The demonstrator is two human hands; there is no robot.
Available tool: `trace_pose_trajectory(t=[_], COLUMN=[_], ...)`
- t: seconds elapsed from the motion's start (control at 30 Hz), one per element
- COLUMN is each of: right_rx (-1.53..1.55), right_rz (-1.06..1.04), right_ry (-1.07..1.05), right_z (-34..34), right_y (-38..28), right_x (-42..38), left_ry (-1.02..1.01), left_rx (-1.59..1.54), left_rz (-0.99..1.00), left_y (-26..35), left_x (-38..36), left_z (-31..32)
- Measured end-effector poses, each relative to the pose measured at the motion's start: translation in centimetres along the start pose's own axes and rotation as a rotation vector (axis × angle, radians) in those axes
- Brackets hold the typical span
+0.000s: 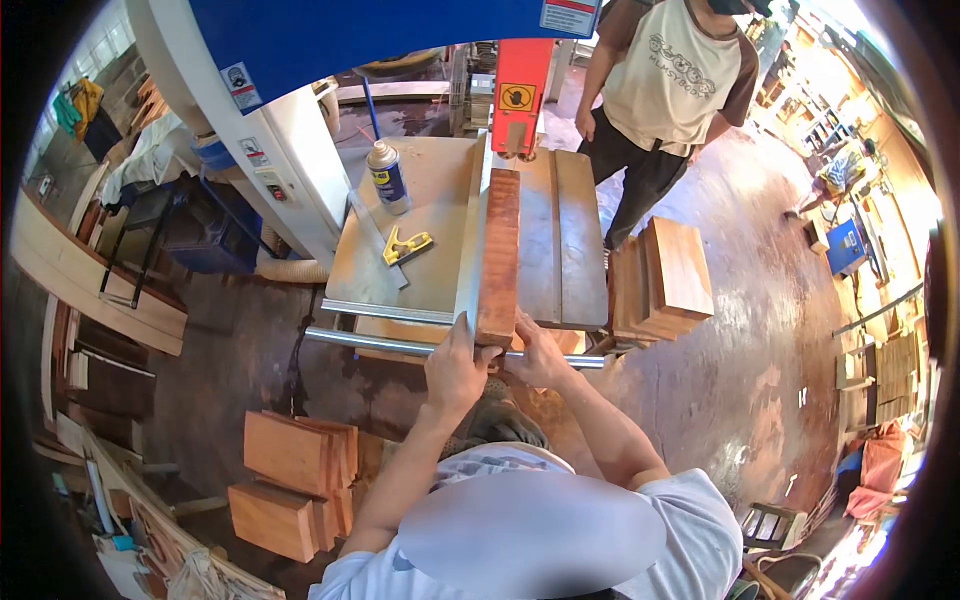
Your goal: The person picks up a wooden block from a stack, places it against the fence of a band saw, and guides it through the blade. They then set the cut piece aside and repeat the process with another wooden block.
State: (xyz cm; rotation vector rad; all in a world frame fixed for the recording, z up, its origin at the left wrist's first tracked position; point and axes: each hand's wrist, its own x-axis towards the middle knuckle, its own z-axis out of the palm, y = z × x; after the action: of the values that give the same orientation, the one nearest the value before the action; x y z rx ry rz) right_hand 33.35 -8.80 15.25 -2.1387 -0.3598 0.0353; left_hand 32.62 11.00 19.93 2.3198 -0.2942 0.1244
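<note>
A thick reddish-brown wooden board stands on edge along the metal fence of a bandsaw table. My left hand grips the board's near end on the left, close to the fence. My right hand holds the same end from the right, its fingers partly hidden by the wood. The board's far end lies close to the red blade guard; the blade itself cannot be made out. Left of the fence are a blue and yellow spray can and a yellow-handled square.
A person stands beyond the table on the right. Stacked wooden blocks sit by the table's right side and on the floor at left. Two metal rails cross the table's front. The machine's white column rises at left.
</note>
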Motion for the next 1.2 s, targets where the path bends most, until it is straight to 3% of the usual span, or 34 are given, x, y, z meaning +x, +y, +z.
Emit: trace_pose_trajectory(t=[0.13,0.17,0.27,0.37,1.0,1.2], right_rx=[-0.050,-0.071,-0.145,-0.195,-0.182,-0.201], right_rz=[-0.007,-0.017,-0.028,-0.030,-0.021,0.045], right_ry=[-0.002,0.002,0.002,0.023,0.029,-0.059], right_z=[-0.2,0.0,0.4,0.4,-0.4,-1.6], right_y=[0.0,0.5,2.2,2.4,2.0,0.3], right_x=[0.2,0.2,0.3,0.4,1.5,2.0], left_ry=[-0.069,-0.193,-0.189,-0.274,-0.214,-0.176], left_rx=[-0.088,-0.089,-0.034,-0.123,-0.206,-0.192], left_rz=[0.095,0.067,0.166,0.126,0.088,0.140], left_y=[-0.4,0.1,0.4,0.2,1.8,0.9], left_x=[1.9,2.4,3.5,4.3,5.2,5.6], left_z=[-1.6,-2.5,-2.8,-3.1,-3.8,-3.2])
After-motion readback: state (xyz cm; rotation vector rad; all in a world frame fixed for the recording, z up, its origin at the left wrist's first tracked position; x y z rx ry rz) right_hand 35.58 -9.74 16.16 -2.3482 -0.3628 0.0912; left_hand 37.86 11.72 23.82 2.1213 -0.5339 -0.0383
